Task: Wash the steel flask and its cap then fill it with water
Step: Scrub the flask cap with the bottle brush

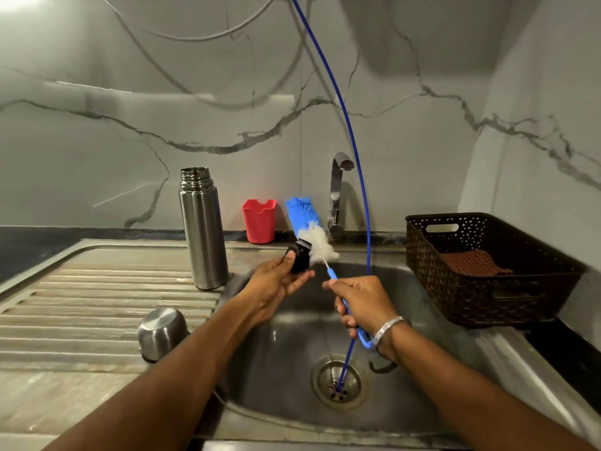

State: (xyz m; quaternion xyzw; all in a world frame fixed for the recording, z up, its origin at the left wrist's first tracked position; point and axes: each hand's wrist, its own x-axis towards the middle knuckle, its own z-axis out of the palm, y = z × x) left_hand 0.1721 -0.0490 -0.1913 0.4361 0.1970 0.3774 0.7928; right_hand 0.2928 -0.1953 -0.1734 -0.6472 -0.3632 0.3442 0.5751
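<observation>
The steel flask (203,229) stands upright and uncapped on the drainboard, left of the sink basin (422,369). My left hand (276,284) grips a black stopper (300,259) over the basin. My right hand (359,304) holds the blue handle of a bottle brush (309,229), whose blue and white bristles press against the stopper. A steel cup-shaped cap (162,333) lies upside down on the drainboard, nearer to me than the flask.
A tap (336,193) rises behind the basin with no water running. A thin blue hose (353,148) hangs from above into the drain (340,380). A red holder (259,220) stands by the wall. A dark brown basket (481,271) with a cloth sits at the right.
</observation>
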